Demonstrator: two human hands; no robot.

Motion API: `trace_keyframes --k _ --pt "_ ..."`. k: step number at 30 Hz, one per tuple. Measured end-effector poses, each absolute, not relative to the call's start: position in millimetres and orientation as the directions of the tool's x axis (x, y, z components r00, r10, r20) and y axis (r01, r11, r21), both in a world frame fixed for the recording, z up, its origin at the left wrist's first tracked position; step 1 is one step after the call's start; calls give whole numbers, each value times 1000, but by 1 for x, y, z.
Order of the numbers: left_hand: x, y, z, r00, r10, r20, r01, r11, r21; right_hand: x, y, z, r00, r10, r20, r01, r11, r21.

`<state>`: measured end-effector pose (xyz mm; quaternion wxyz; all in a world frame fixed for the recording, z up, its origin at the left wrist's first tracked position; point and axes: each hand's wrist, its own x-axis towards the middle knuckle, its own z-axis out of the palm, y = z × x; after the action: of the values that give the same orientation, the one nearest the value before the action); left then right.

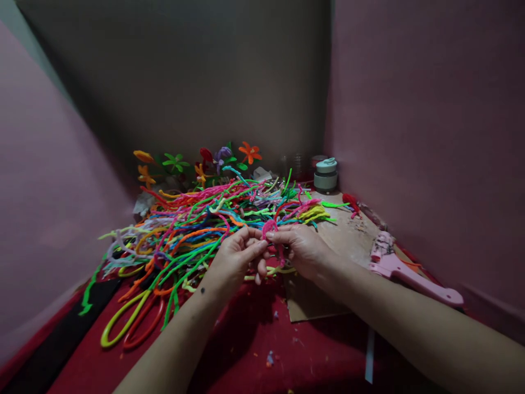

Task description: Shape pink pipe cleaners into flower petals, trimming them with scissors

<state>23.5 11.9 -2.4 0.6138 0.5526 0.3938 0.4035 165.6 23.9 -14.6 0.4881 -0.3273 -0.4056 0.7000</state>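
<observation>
Between my two hands is a pink pipe cleaner (269, 226), bent into a loop at the top with an end hanging below. My left hand (244, 253) pinches it from the left between thumb and forefinger. From the right, the thumb and fingers of my right hand (301, 249) close on the same piece. Just behind my hands spreads a large heap of many-coloured pipe cleaners (192, 235), in green, orange, red, blue and pink.
Pipe-cleaner flowers (250, 152) stand at the back by the wall. A lidded jar (326, 175) sits back right. On the right, a pink tool with a long handle (414, 273) lies beside a brown board (315, 301). Fluff scraps dot the red cloth (246, 339).
</observation>
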Motion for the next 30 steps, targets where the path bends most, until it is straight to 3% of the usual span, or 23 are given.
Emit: trace_keyframes --k 3,9,21,26,30 --pt "24 11 -4 314 948 -45 2 47 999 165 21 -12 -302 951 -72 -361 -183 -914" --pt "24 10 -1 284 956 -71 83 49 995 165 17 -4 -141 989 45 -275 5 -961" --pt "22 11 -3 382 918 -104 -57 136 989 163 24 -18 -217 976 -7 -442 -105 -891" --pt "24 12 2 300 953 -38 -81 65 995 165 24 -18 -336 942 15 -472 -154 -868" --pt "22 16 3 252 968 -13 -50 27 998 166 23 -18 -415 910 -11 -403 -194 -895"
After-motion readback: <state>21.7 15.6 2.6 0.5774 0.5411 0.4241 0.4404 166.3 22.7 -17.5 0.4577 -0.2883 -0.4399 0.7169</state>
